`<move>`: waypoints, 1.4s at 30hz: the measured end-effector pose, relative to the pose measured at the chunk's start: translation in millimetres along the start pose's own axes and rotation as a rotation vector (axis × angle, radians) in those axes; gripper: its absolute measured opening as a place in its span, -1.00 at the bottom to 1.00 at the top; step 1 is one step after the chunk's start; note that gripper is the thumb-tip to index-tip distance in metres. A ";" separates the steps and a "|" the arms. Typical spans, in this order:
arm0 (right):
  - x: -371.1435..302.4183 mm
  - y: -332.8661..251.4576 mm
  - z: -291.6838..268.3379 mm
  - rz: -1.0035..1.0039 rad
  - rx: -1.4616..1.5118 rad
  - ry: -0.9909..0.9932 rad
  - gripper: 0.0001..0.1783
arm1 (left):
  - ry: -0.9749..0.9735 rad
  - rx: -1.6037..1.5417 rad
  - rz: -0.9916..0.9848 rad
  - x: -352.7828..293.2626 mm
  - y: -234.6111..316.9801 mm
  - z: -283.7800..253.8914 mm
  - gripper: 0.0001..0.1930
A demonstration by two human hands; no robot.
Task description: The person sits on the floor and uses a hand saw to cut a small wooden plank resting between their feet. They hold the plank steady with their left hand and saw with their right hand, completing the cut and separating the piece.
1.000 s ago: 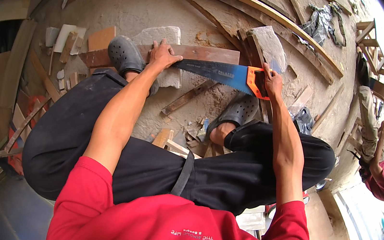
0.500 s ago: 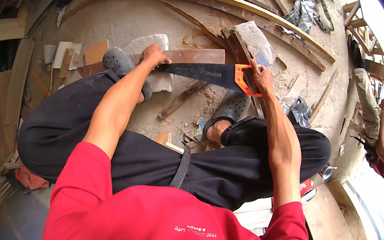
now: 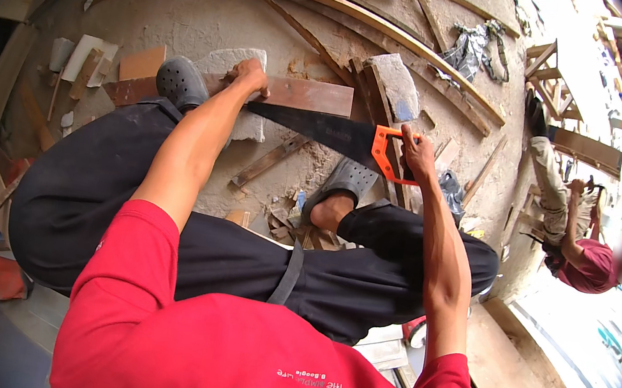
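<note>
- Right hand (image 3: 417,156): grip wrapped round the orange handle of the saw (image 3: 327,131), no gap visible.
- Left hand (image 3: 249,76): on the plank (image 3: 310,96), fingers curled, grip partly bunched. Undersides hidden, so can't tell if it pinches or just presses.
- Saw: handle right, tip left beside the left wrist. Long axis runs left-right, handle end nearer the person.
- Key relation: plank lies far and left of the right grip; its long axis is also left-right, left end slightly nearer. Blade sits along the plank's near edge, at a shallow angle to it, not across. Contact can't be told.
- Left hand is nearer the plank; right is well right of its right end.
- Plank lies over the pale block (image 3: 249,130); left shoe (image 3: 183,81) is at its left part.
- Right shoe (image 3: 348,178): on the floor, near side of blade.
</note>
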State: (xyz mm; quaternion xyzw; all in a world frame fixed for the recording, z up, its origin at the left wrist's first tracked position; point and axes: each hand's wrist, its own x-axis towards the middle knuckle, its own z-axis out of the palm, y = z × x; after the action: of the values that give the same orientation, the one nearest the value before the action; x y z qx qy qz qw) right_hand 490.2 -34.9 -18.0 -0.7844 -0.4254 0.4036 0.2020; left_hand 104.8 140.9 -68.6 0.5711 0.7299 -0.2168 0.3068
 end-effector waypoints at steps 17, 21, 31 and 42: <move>-143.3 -137.2 11.0 0.001 0.515 0.120 -0.70 | 0.179 -0.017 0.262 -10.7 -92.4 17.9 -0.24; -135.2 -128.3 115.6 0.016 0.787 0.043 -0.70 | 0.117 -0.061 0.249 -18.7 -93.5 17.9 -0.15; -122.9 -126.1 272.0 -0.058 0.429 0.032 -0.55 | 0.150 -0.175 0.262 21.0 -96.7 48.7 -0.10; -132.5 -117.4 303.9 -0.223 0.364 -0.002 -0.66 | 0.180 -0.114 0.218 44.9 -95.5 59.3 0.03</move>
State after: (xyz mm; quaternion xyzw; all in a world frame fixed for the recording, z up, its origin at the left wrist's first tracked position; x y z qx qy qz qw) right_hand 144.9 -87.7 -59.5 -0.6827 -0.4297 0.4496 0.3835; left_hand 17.1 108.6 -145.6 0.6457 0.6993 -0.0885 0.2937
